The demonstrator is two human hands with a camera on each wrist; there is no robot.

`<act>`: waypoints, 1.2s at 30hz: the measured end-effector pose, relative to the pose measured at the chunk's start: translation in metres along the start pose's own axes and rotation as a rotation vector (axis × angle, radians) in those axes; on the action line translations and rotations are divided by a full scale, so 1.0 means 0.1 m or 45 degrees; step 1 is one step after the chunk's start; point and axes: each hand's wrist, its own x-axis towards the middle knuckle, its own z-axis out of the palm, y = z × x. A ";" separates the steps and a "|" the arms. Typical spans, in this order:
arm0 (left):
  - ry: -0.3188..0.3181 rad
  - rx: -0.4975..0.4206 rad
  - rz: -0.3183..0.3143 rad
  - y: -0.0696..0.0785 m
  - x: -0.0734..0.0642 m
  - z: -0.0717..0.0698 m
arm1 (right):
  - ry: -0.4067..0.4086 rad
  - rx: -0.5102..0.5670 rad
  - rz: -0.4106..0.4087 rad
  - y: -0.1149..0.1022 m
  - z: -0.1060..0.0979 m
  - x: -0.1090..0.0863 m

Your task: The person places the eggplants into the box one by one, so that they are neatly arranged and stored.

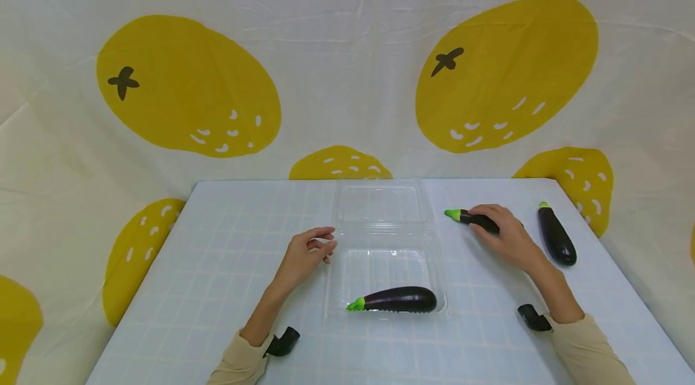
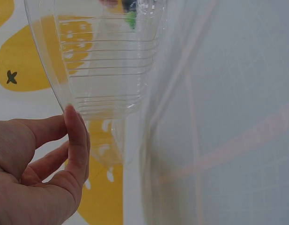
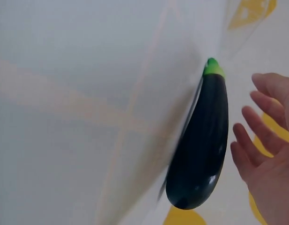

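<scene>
while one eggplant [image 1: 404, 299] lies in the clear container [image 1: 388, 267], another [image 1: 481, 222] rests outside.

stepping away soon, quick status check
Left hand at edge of clear box, right hand over middle eggplant. Near eggplant boxed, rightmost eggplant outside. Nothing visibly blocking.

High, well back from the box [image 1: 380, 267], my head camera looks forward and down. Close in, rolled sideways, facing forward: my left-wrist camera [image 1: 285, 342], left of the box, sharing it with the head view; my right-wrist camera [image 1: 534, 318], right of the box, sharing an eggplant [image 3: 199, 145].
</scene>
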 end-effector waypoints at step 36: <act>0.006 0.005 0.005 0.00 -0.01 0.00 | -0.373 -0.237 0.186 0.10 -0.07 0.05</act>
